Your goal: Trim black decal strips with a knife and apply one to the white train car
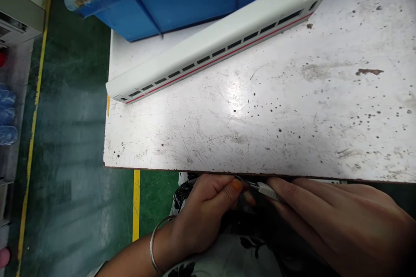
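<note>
Left hand [206,212] and right hand [341,216]: grip pinched on small pale piece [267,191], beside the counter [208,134]'s near edge. Holding it over the counter should allow clearer sight, steadier control.

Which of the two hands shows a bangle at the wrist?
The left hand: a silver bangle circles its wrist. No bangle shows on the right hand, which runs off the frame.

Table [292,117] before me. On it, the train car [221,37] lies aslant, right end farther from me than left; bin [195,6] stands behind. My left hand [206,207] and right hand [341,216] are at the table's near edge, a small part [268,191] between them. Floor [81,138] runs left of the table.
</note>
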### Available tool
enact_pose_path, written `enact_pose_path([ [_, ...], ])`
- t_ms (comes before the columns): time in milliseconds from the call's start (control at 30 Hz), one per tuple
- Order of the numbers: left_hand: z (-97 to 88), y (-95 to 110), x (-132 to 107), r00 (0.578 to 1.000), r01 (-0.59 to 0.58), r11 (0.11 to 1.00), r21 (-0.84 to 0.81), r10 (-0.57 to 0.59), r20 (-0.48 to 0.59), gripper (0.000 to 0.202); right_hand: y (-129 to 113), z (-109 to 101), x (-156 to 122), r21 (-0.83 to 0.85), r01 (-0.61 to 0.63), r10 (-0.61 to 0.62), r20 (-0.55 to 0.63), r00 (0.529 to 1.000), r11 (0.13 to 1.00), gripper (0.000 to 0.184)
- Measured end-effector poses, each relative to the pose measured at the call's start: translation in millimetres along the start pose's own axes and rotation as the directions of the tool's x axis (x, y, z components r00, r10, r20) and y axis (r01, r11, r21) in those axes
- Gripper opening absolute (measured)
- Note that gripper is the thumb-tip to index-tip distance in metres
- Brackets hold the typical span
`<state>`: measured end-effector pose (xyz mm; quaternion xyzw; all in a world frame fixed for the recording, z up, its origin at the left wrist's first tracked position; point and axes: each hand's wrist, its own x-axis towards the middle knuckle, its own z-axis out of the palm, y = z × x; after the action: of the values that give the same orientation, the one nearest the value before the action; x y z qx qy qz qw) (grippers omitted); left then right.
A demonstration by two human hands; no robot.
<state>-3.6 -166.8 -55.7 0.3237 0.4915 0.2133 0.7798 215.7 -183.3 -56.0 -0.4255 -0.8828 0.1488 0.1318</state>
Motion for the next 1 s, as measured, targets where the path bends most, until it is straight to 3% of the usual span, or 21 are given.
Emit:
enact_pose_path([
  [200, 0.0, 0.7, 0.8, 1.0, 0.019, 1.0, -0.003, -0.019, -0.004, 0.041, -4.1, 6.0, -13.2, -0.029, -0.014, 0.014, 0.024, 1.0, 0.999, 0.034],
  [500, 1.7, 0.4, -0.4, 0.999, 0.032, 0.998, -0.051, -0.032, -0.007, 0.04, -13.0, 4.3, -2.2, -0.062, -0.034, 0.03, -0.058, 0.998, 0.997, 0.031],
  [733, 3.3, 0.0, 0.0, 0.998, 0.036, 0.999, -0.037, -0.038, -0.04, 0.043, -4.7, 4.4, -8.5, 0.053, -0.036, 0.036, -0.002, 0.999, 0.998, 0.025],
  [1000, 2.2, 1.4, 0.2, 0.998, 0.05, 0.998, -0.035, -0.051, -0.03, 0.042, -9.1, 1.0, -4.6, 0.006, -0.026, 0.026, 0.016, 1.0, 1.0, 0.031],
])
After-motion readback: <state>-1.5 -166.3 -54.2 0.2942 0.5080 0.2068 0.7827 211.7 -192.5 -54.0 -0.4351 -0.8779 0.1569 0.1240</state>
